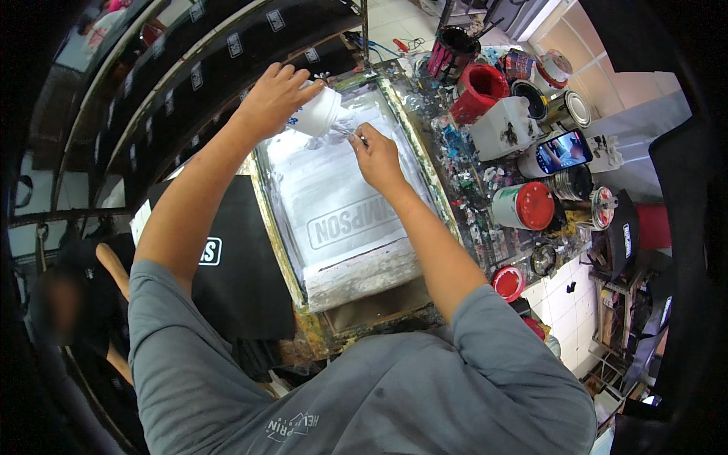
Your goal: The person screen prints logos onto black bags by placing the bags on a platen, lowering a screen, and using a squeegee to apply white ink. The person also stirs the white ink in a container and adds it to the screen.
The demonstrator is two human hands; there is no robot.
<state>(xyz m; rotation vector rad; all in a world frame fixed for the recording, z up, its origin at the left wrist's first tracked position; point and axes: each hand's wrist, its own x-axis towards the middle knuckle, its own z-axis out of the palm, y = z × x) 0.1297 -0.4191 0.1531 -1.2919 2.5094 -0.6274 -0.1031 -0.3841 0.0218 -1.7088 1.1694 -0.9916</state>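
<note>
My left hand (274, 98) grips a white plastic tub (321, 114), tilted over the far end of a screen printing frame (274, 233). Thick white ink (334, 139) lies at the tub's mouth. Close by, my right hand (378, 161) is closed on a thin tool (362, 139) whose working end reaches into the ink; its exact kind is hard to see. White ink smears cover the screen mesh (356, 189), with an outlined lettered block showing through nearer me. Across the screen's near end lies a wide pale strip (364, 274), stained with ink.
Ink-stained pots stand on the bench at right, among them a red tub (479, 91), a white jug (503, 129) and a red-lidded can (534, 205). A phone (563, 152) leans there. Printed black cloth (243, 250) lies left of the frame. Another person (80, 303) is at far left.
</note>
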